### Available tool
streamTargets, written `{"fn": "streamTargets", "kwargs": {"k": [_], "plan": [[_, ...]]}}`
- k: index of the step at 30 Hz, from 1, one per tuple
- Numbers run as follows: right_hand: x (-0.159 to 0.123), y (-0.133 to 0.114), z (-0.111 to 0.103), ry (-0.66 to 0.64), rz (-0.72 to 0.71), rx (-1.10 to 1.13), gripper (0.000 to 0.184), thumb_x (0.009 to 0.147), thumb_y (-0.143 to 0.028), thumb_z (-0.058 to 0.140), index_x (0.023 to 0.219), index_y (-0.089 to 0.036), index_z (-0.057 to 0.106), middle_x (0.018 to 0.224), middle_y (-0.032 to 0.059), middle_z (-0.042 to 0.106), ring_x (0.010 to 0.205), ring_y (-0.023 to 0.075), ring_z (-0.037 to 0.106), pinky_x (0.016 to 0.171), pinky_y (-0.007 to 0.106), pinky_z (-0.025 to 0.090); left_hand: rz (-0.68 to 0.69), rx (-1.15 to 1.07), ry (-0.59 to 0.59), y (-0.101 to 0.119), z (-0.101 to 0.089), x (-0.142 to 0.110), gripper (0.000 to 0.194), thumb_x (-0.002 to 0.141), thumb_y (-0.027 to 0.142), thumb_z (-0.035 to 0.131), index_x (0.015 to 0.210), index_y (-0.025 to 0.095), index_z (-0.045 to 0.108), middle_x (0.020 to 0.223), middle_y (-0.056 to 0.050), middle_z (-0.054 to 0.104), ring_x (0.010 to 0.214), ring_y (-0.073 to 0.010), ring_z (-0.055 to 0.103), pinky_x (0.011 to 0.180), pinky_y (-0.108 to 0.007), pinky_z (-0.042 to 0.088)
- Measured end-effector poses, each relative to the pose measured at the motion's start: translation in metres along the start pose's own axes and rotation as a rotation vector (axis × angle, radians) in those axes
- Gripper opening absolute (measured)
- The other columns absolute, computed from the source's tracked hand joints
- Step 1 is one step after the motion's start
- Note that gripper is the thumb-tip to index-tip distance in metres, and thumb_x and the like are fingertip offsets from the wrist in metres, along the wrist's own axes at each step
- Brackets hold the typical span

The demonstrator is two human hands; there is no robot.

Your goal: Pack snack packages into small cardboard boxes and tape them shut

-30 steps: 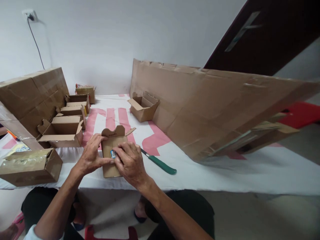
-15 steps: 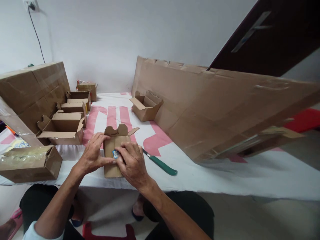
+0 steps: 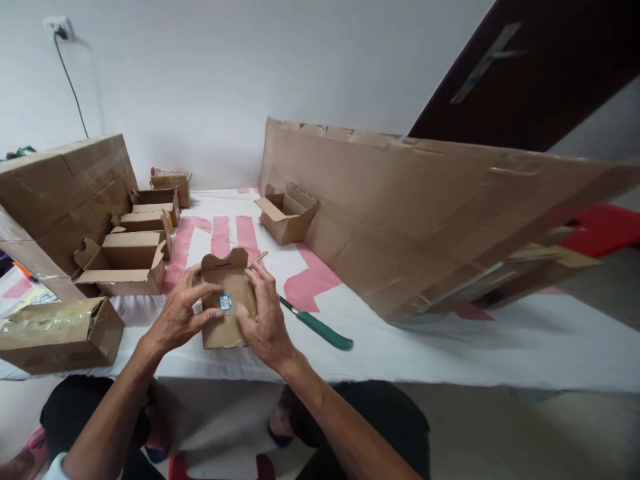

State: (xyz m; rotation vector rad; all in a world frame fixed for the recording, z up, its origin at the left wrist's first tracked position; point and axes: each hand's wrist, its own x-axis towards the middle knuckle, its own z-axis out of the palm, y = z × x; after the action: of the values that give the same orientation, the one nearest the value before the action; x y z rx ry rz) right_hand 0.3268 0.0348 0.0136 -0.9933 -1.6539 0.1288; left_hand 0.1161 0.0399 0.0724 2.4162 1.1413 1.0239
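Note:
Near the table's front edge, a small cardboard box with a raised, notched flap faces me. A small white-and-blue sticker sits on its face. My left hand grips the box's left side, its thumb and index finger reaching to either side of the sticker. On the right side, my right hand holds the box, fingers at the upper edge and thumb on the face. Just right of that hand lies a knife with a green handle; its blade is partly hidden.
Open cardboard boxes line the left side against a large carton. A taped box stands front left. Another open box rests beside a long cardboard panel on the right. White-and-pink cloth covers the table.
My right hand has moved off the sticker to the box's right side, so the sticker now shows fully. My left index finger has come down closer to the sticker. The view has shifted slightly.

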Motion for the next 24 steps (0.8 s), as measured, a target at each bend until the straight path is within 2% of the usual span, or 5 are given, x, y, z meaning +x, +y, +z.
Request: {"fn": "streamTargets", "kwargs": {"k": [3, 9, 16, 20, 24], "plan": [[-0.002, 0.000, 0.009, -0.030, 0.053, 0.114, 0.074, 0.094, -0.012, 0.052, 0.165, -0.024, 0.038, 0.171, 0.0170, 0.041, 0.163, 0.0314, 0.038, 0.131, 0.060, 0.040, -0.018, 0.060, -0.010, 0.000, -0.002, -0.002, 0.030, 0.101, 0.037, 0.073, 0.129, 0.026, 0.079, 0.167, -0.016, 0.046, 0.157, -0.0371, 0.046, 0.129, -0.055, 0.042], [-0.004, -0.006, 0.021, -0.021, 0.091, 0.191, 0.077, 0.092, -0.006, 0.050, 0.166, -0.023, 0.040, 0.176, 0.0153, 0.036, 0.167, 0.0285, 0.032, 0.136, 0.057, 0.035, -0.060, 0.125, -0.025, -0.002, -0.005, -0.003, 0.030, 0.102, 0.030, 0.070, 0.130, 0.026, 0.081, 0.175, -0.015, 0.038, 0.164, -0.0370, 0.038, 0.133, -0.056, 0.037], [-0.005, -0.007, 0.021, -0.009, 0.094, 0.200, 0.078, 0.094, -0.006, 0.049, 0.169, -0.024, 0.037, 0.175, 0.0148, 0.039, 0.168, 0.0282, 0.031, 0.136, 0.056, 0.035, -0.067, 0.123, -0.027, 0.007, -0.006, 0.006, 0.026, 0.097, 0.022, 0.069, 0.119, 0.025, 0.083, 0.166, -0.015, 0.049, 0.158, -0.0347, 0.046, 0.130, -0.052, 0.041], [-0.006, -0.012, 0.024, 0.011, 0.090, 0.203, 0.080, 0.095, -0.005, 0.048, 0.171, -0.025, 0.032, 0.178, 0.0140, 0.034, 0.168, 0.0286, 0.030, 0.137, 0.058, 0.033, -0.104, 0.123, 0.052, 0.015, -0.003, 0.009, 0.021, 0.092, 0.022, 0.073, 0.110, 0.024, 0.083, 0.149, -0.014, 0.060, 0.145, -0.0332, 0.059, 0.122, -0.052, 0.050], [-0.009, -0.018, 0.026, 0.009, 0.072, 0.206, 0.083, 0.095, -0.004, 0.047, 0.173, -0.026, 0.028, 0.179, 0.0145, 0.031, 0.168, 0.0292, 0.030, 0.137, 0.060, 0.032, -0.184, 0.152, 0.130, 0.020, 0.002, 0.010, 0.017, 0.082, 0.023, 0.081, 0.099, 0.024, 0.082, 0.147, -0.012, 0.062, 0.139, -0.0337, 0.062, 0.116, -0.052, 0.055]]}}
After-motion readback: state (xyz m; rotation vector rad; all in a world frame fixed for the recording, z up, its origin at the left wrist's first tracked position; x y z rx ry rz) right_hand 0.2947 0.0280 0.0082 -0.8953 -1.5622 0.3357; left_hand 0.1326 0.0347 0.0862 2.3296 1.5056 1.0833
